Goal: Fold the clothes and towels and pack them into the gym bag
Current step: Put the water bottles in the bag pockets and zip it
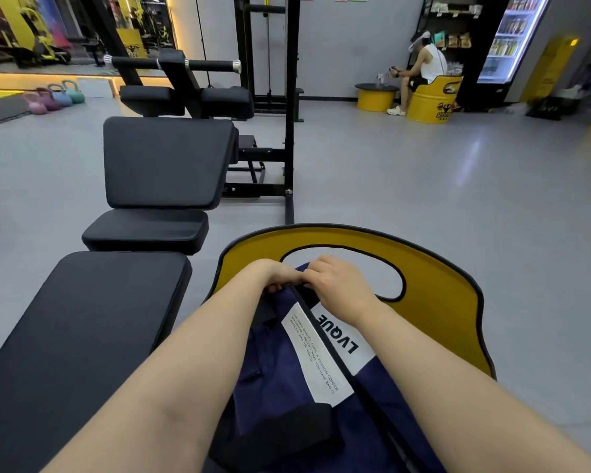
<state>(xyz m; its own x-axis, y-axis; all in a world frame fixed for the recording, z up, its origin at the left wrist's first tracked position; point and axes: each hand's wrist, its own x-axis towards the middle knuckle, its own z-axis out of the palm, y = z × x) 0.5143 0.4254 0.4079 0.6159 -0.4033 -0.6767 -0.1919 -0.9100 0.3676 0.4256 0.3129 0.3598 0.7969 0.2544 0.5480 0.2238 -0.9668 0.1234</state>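
Note:
A navy gym bag (287,380) with white panels printed "LVQUE" lies in front of me on a yellow seat with a black rim (440,285). A black zipper line runs along its top. My left hand (275,274) and my right hand (338,285) meet at the bag's far end, fingers curled and pinching the fabric and zipper there. A black padded strap piece (287,435) lies across the near end. No clothes or towels show; the bag's inside is hidden.
A black padded bench (82,336) stretches to my left, with more black pads and a rack (287,97) beyond. Coloured kettlebells (55,97) sit far left. A person sits on a yellow drum seat (430,100) at the back right. Grey floor lies around.

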